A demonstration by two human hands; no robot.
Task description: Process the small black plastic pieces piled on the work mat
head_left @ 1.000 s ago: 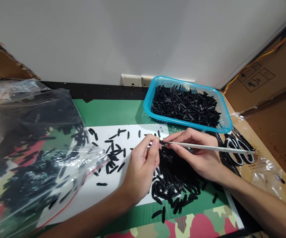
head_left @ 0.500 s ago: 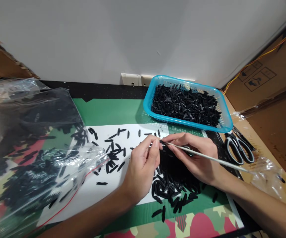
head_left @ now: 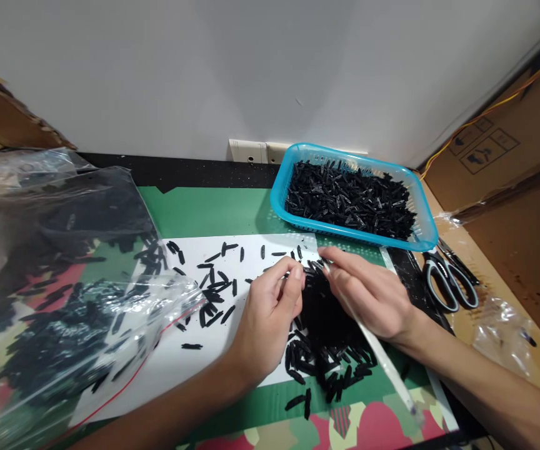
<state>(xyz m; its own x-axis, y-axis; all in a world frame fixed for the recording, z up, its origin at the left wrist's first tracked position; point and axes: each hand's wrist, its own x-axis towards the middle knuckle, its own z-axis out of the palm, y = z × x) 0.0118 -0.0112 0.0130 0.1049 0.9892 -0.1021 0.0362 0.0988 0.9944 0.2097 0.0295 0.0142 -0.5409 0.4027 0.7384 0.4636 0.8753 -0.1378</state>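
Observation:
My right hand [head_left: 368, 290] grips a long, thin white stick [head_left: 382, 359] like a pen. Its lower end slants toward the front of the table and is blurred; what kind of tool it is I cannot tell. My left hand [head_left: 272, 306] is closed in a pinch, with thumb against forefinger; anything inside is hidden. A small gap separates the two hands. Beneath and between them lies a heap of short black strips [head_left: 333, 325]. More loose black strips [head_left: 214, 294] are scattered over the white sheet [head_left: 246, 359] left of my left hand.
A blue plastic basket [head_left: 354, 240] full of black strips stands behind my hands. At left, a clear zip bag [head_left: 64, 325] holds more strips. Scissors [head_left: 450, 284] and a crumpled plastic wrapper [head_left: 504, 331] lie right. Cardboard [head_left: 509, 187] and a wall [head_left: 180, 81] border the table.
My right hand has drawn slightly away from my left. The stick has swung so its rear end points down toward the table front instead of right along the forearm.

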